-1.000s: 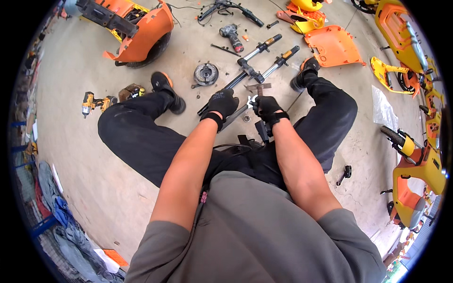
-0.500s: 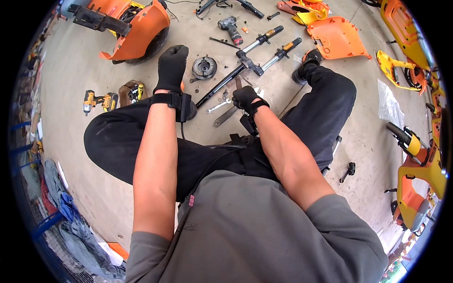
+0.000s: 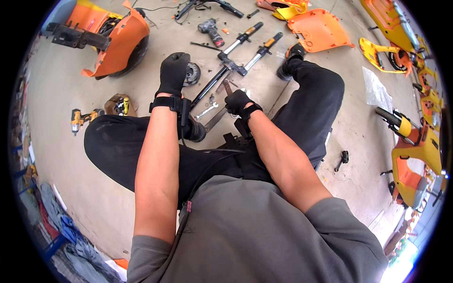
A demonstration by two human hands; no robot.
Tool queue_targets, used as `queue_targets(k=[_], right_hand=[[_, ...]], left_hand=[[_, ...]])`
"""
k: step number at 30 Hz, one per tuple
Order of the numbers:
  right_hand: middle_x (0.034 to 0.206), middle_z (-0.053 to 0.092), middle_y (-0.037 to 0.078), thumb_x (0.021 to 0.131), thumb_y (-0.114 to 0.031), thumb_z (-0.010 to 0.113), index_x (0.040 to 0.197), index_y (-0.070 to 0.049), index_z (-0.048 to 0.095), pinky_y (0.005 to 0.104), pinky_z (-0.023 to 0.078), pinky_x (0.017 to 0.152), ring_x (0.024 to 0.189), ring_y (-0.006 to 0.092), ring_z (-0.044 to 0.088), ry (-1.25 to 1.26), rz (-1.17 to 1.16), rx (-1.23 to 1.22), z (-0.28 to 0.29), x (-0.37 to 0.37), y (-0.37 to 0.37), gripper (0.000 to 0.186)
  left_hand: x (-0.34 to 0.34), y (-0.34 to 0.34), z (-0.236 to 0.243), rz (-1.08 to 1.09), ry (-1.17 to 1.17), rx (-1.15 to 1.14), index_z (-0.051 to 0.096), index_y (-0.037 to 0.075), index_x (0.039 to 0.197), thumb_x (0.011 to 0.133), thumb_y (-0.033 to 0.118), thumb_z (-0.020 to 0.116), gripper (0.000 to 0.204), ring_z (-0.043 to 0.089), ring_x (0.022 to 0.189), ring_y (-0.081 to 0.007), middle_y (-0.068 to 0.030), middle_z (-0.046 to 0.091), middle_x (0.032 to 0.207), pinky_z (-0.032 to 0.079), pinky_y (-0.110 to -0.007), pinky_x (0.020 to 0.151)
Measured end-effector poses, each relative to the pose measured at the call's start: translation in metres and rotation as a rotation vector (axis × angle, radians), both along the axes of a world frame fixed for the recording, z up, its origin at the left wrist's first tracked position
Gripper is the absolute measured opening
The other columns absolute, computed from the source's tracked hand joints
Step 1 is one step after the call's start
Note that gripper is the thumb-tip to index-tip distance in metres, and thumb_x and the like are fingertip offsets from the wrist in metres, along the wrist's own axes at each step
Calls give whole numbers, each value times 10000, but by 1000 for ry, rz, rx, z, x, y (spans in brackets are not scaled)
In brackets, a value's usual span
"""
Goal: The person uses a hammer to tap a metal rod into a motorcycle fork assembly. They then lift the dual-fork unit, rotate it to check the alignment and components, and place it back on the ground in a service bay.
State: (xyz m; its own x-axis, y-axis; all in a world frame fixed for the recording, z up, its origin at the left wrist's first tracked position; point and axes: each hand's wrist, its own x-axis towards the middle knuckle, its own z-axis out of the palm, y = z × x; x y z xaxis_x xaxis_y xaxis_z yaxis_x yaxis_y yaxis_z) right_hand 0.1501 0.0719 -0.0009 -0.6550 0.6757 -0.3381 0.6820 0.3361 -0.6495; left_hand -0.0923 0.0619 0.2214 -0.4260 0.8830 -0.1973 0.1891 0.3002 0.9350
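Observation:
My left hand [image 3: 174, 73], in a black glove, is closed into a fist above the floor. It partly covers a round dark drum-like part [image 3: 192, 74], and whatever the fist may hold is hidden. My gloved right hand [image 3: 237, 102] is closed around a brown, rusty-looking bar-like tool [image 3: 227, 87], which sticks out past the thumb side. Beyond the tool lies a two-legged fork assembly [image 3: 232, 62] with a black tube. An open-ended wrench [image 3: 206, 111] and a long flat metal bar [image 3: 215, 120] lie on the floor between my hands.
An orange body shell with a wheel [image 3: 123, 42] stands far left. A yellow-black power drill [image 3: 85, 118] and a small box of parts [image 3: 119, 104] sit left of my knee. A grey impact driver [image 3: 210, 31] and an orange panel [image 3: 321, 30] lie ahead. Yellow-orange scooters [image 3: 415, 151] line the right.
The view has turned, so floor things appear farther left and higher. My left fist now overlaps the drum-like part, which stood apart from it before. My right hand still grips the brown tool.

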Motion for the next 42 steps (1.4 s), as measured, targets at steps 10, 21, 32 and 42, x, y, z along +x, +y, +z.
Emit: queue_targets(k=[10,21,32,42], right_hand=[[722,647,237,718,-167,705,1474,66,-112,458,506,656,669,405,630,-357,176,119,79,7,-33,1137],[722,637,252,733,-70,606,1508,-48,-142,453,497,651,688,402,633,-511,189,85,71,-25,-31,1077],[727,622,273,716,-7,610,1526,-167,-148,481,475,637,674,429,613,-322,85,79,62,-18,-33,1121],[646,611,172,862,-100,572,1431,-2,205,382,502,507,586,255,627,-119,-174,-424,118,-31,-28,684]], left_hand=[[-5,11,-77,-4,-35,-60,670,33,775,797,198,602,179,601,599,-268,-147,650,688,485,-385,599],[3,3,-134,-457,1246,244,666,133,739,777,146,600,78,682,707,-273,-107,669,699,529,-400,624],[8,-2,-147,-521,1056,313,675,90,731,736,111,605,73,669,704,-305,-145,656,704,525,-418,627],[8,-25,-198,-483,885,162,617,95,705,717,94,629,18,643,628,-293,-126,606,665,515,-403,579]])
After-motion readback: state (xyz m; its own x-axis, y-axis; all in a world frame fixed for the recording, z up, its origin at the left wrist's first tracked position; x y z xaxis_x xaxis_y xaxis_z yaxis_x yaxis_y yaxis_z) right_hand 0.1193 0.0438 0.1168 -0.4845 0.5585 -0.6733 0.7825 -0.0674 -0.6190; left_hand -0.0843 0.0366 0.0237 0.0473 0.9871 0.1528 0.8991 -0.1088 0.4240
